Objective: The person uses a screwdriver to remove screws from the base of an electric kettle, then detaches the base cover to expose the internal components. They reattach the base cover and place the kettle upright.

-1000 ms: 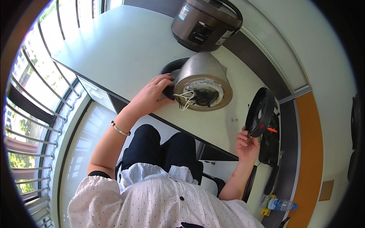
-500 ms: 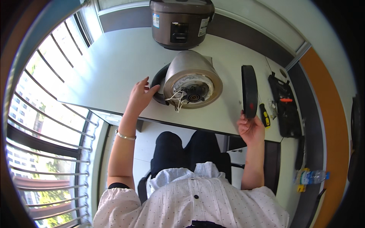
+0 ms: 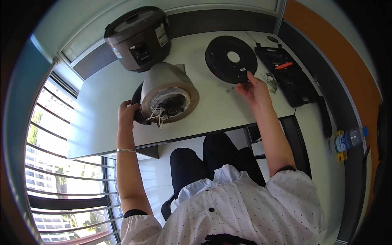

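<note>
A steel electric kettle (image 3: 161,79) lies on its side on the white table, its uncovered underside turned toward me. White wires (image 3: 159,118) hang out of the underside, beside a dark round connector (image 3: 173,110). My left hand (image 3: 127,113) grips the black handle on the kettle's left side; part of the fingers is hidden there. To the right, my right hand (image 3: 257,90) pinches the lower edge of a round black plastic base cover (image 3: 220,61). The cover is tilted up, showing a central hole and a small light patch near my thumb.
A brown rice cooker (image 3: 139,45) stands at the back left. Right of the cover lie small metal parts (image 3: 270,81) and an open black tool case (image 3: 288,75) holding an orange tool (image 3: 284,65). A plastic bottle (image 3: 349,139) lies at the far right.
The black cover has gone from edge-on to face-on and moved farther back with my right hand. My left hand has closed on the kettle's handle. The view has swung rightward.
</note>
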Tool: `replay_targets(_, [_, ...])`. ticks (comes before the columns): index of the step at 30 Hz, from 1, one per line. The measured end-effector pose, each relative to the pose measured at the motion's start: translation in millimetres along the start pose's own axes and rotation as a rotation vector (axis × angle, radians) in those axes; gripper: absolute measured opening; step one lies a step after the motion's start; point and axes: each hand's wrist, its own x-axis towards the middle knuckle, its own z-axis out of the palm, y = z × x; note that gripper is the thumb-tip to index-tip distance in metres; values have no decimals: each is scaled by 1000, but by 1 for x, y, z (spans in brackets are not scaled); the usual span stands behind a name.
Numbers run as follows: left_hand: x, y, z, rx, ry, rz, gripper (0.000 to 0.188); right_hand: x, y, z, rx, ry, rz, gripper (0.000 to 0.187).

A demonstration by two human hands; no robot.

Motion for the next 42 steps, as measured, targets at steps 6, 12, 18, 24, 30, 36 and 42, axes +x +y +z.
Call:
replay_targets(6, [-2, 1, 1, -280, -103, -31, 16, 43, -7, 17, -240, 30, 37, 31])
replay_targets(12, [-18, 3, 5, -455, -37, -36, 9, 81, 16, 28, -419, 8, 121, 29])
replay_targets(18, [-39, 11, 9, -534, -36, 51, 11, 94, 27, 32, -455, 27, 237, 33])
replay_targets(24, [-50, 11, 6, -544, -33, 96, 13, 85, 12, 43, -679, 5, 331, 43])
replay_targets(30, [-57, 10, 10, -604, -8, 118, 13, 91, 10, 33, -922, -44, 274, 50])
replay_targets(36, [-64, 11, 9, -657, 15, 135, 13, 82, 10, 43, -1220, 18, 98, 46])
replay_targets(42, [-67, 15, 12, -670, 24, 128, 14, 53, 3, 62, -1414, -130, -184, 67])
